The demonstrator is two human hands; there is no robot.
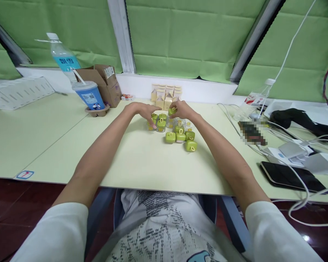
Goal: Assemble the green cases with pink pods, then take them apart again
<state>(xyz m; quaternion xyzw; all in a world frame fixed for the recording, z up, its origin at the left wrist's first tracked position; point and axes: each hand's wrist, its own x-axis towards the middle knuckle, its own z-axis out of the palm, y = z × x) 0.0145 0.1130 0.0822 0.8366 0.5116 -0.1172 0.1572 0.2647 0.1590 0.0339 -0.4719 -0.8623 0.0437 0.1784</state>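
My right hand (182,110) pinches a small green cap (172,111) with a loop on top, held just above the clear little jars. My left hand (145,112) is spread, thumb and fingers apart, beside a group of small clear jars topped with green caps (161,124); its fingers partly cover the leftmost ones. Uncapped clear jars (188,126) stand by my right wrist. Several loose green caps (180,136) lie nearer to me, one (191,146) a little apart at the front right.
Open small cream boxes (168,98) stand behind the jars against the wall. On the left are a blue cup (90,96), a cardboard box (107,87) and a large water bottle (62,58). A phone (291,176), white cables and another bottle (255,100) occupy the right side.
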